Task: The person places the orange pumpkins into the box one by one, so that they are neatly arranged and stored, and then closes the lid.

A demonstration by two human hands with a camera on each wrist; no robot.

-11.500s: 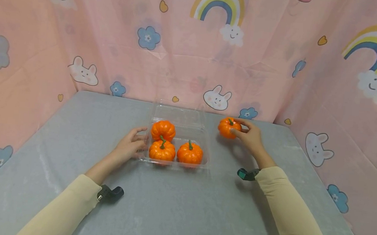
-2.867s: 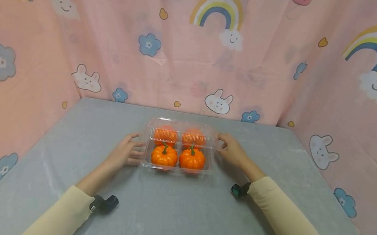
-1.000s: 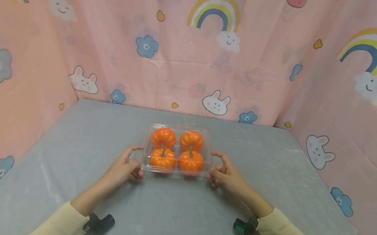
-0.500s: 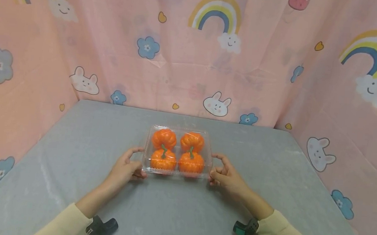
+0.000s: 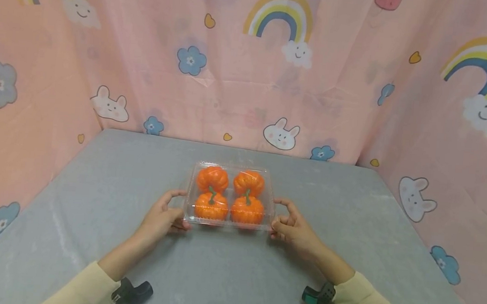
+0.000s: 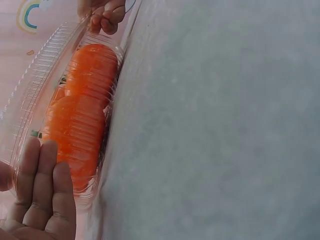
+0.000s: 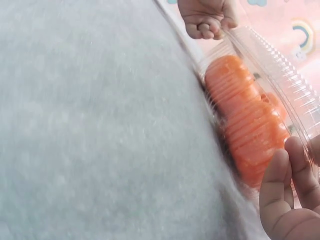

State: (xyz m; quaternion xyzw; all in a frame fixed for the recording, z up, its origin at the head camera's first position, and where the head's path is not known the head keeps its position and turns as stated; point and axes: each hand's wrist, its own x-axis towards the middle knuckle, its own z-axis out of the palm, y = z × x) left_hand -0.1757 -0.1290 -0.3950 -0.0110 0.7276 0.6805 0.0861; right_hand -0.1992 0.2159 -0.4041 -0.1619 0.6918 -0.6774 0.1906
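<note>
A clear plastic clamshell box [image 5: 228, 223] stands on the grey table with its lid down. Several small orange pumpkins with green stems fill it in two rows, among them a front left pumpkin [image 5: 211, 207] and a front right pumpkin [image 5: 247, 211]. My left hand [image 5: 162, 218] pinches the box's front left corner, index finger stretched along the side. At the front right corner my right hand [image 5: 298, 230] does the same. Both wrist views show fingers [image 6: 44, 170] and thumb at the box's rim; whether the lid is fully snapped cannot be seen.
The grey tabletop [image 5: 225, 274] spreads around the box. A pink curtain [image 5: 230, 98] with rainbows, rabbits and flowers encloses the back and both sides. Each wrist carries a dark camera mount, such as the left mount [image 5: 132, 293].
Earlier my right hand held one pumpkin beside the open box. That pumpkin went in, the lid came down towards me, and both hands moved to the front corners. Over the last second little moved.
</note>
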